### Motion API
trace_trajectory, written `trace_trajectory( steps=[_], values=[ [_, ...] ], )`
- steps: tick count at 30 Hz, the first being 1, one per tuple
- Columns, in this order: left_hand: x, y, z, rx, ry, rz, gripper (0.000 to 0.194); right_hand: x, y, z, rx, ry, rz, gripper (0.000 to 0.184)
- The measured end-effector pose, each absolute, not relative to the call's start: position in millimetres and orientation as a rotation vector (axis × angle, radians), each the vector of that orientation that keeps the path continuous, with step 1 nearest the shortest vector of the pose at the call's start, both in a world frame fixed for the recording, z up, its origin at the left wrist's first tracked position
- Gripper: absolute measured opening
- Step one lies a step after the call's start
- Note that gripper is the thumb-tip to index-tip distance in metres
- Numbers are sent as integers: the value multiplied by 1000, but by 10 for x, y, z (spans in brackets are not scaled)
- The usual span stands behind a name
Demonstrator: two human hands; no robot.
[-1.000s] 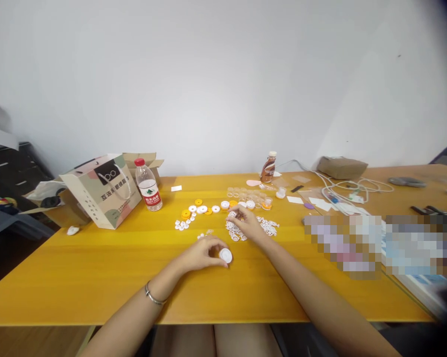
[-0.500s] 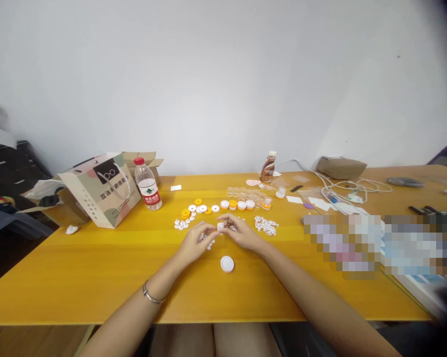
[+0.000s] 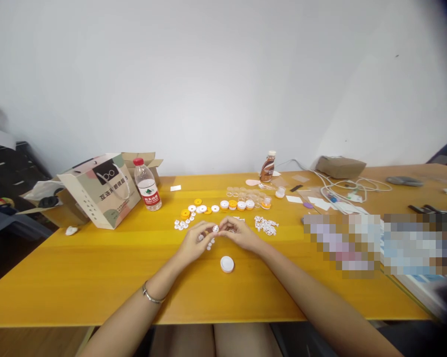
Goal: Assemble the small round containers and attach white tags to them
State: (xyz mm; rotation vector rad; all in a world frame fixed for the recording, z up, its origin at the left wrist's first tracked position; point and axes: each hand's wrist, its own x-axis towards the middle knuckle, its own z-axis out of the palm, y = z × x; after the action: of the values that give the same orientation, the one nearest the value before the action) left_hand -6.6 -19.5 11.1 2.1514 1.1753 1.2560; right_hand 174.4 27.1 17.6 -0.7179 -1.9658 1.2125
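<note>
My left hand (image 3: pixel 195 242) pinches a small white plastic piece with dark holes (image 3: pixel 215 228) between thumb and fingers. From the other side, my right hand (image 3: pixel 242 234) has its fingertips closed at the piece's right edge; their exact contact is partly hidden. Several small white round pieces (image 3: pixel 209 245) lie just under my left hand. Nearer to me rests a white round lid-like disc (image 3: pixel 227 264) with an orange edge. A heap of white perforated pieces (image 3: pixel 266 226) lies right of my right hand, and small white knob-like pieces (image 3: pixel 181 224) are to the left.
Behind my hands runs a row of white and orange round discs (image 3: pixel 241 205), with clear plastic rings (image 3: pixel 242 191) beyond. A water bottle (image 3: pixel 147 188) and paper bag (image 3: pixel 100 193) stand left. A brown drink bottle (image 3: pixel 268 167), white cables (image 3: pixel 323 186) and papers are right.
The small white piece has turned and shifted slightly left, closer to my left fingertips. My right fingertips have drawn a little back. The things on the table stay put.
</note>
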Motion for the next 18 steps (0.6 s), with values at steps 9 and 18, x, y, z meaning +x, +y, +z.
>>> trace_trajectory(
  steps=[9,18],
  values=[
    [-123,-157,68,2467,1213,1267,18,1711,251,191,-720,-1970,1326,29],
    [-63,-188,54,2673,1170,1248,15,1690,264,142,-840,-1883,1405,23]
  ],
)
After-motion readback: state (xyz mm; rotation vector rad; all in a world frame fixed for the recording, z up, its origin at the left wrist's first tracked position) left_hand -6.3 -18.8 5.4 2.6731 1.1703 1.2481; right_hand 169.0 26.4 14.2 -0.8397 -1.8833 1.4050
